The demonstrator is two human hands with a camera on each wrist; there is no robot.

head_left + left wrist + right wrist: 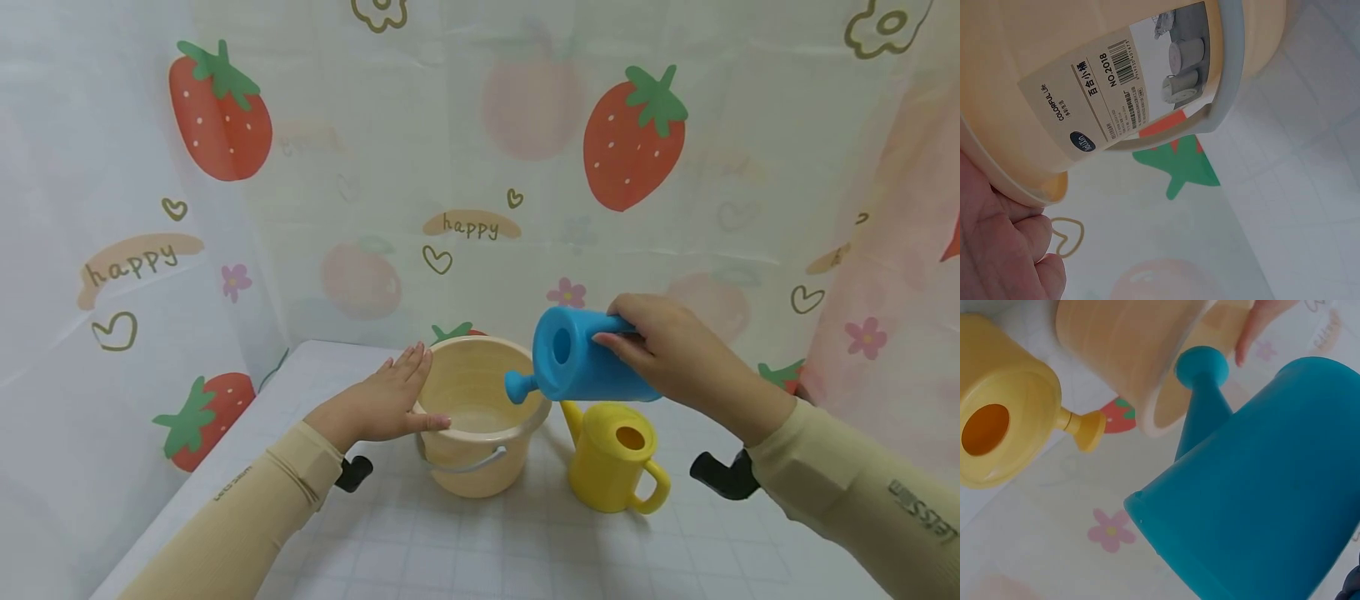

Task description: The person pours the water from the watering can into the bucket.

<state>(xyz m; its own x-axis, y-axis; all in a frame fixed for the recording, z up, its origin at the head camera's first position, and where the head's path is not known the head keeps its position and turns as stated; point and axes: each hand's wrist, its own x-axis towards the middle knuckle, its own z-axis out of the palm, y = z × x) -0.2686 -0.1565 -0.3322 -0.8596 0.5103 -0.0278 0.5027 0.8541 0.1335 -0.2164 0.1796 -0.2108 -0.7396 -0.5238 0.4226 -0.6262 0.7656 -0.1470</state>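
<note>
A cream bucket [480, 467] with a grey handle stands upright on the white table. My left hand [382, 404] rests against its left rim with fingers extended and the thumb lying across the near edge. Up to the right, my right hand [667, 342] grips a blue watering can [600, 367] by its handle. The can is tipped on its side, its spout pointing left over the bucket's mouth. In the right wrist view, the spout's round head [1202, 367] sits at the bucket's opening. No water can be made out. A yellow watering can [611, 467] stands upright right of the bucket.
Behind the table [525, 558] hangs a pale curtain [480, 292] printed with strawberries, hearts and flowers, which also covers both sides. A printed label [1110, 81] shows on the bucket's wall in the left wrist view. Black straps or mounts sit at both wrists.
</note>
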